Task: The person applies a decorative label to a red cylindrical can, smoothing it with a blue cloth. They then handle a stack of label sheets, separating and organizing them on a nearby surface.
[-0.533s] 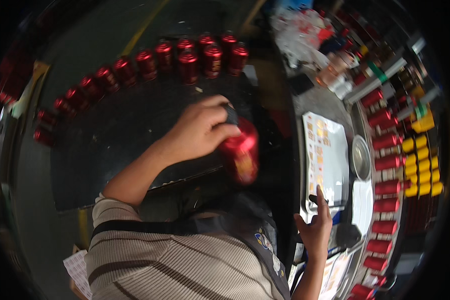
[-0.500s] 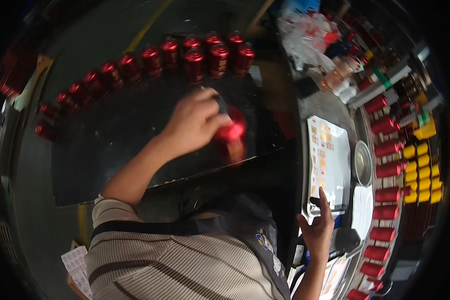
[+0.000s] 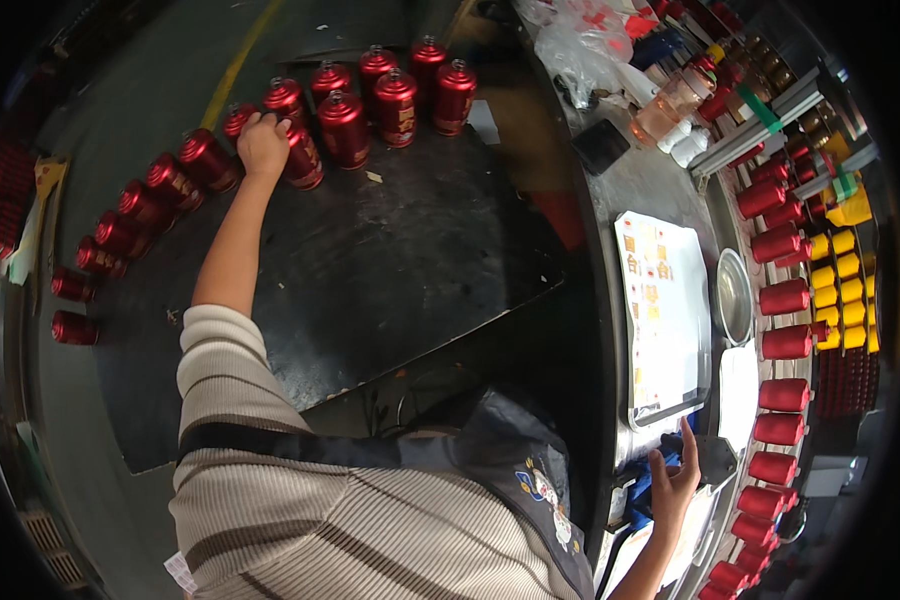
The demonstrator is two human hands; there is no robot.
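Observation:
My left hand [image 3: 263,146] reaches to the far edge of a black table [image 3: 410,250], its fingers closed at the top of a red bottle [image 3: 303,165]. That bottle stands upright among similar glossy red bottles [image 3: 343,130] with gold markings, lined up in a curve along the table edge. Its neck is hidden by my fingers. My right hand [image 3: 675,482] is open, fingers apart and holding nothing, just below a tray [image 3: 658,418] that bears a white sheet [image 3: 675,340] of gold and red stickers.
On the right-hand bench lie a metal bowl [image 3: 734,298], a dark flat object [image 3: 600,147], a clear bottle of pinkish liquid [image 3: 670,105] and plastic bags [image 3: 580,45]. Beyond it runs a line of red cylinders [image 3: 785,342] beside yellow pieces [image 3: 850,288].
My left hand has moved left and away from me, carrying the red bottle from over the table to the row. My right hand has come slightly nearer, away from the sticker sheet.

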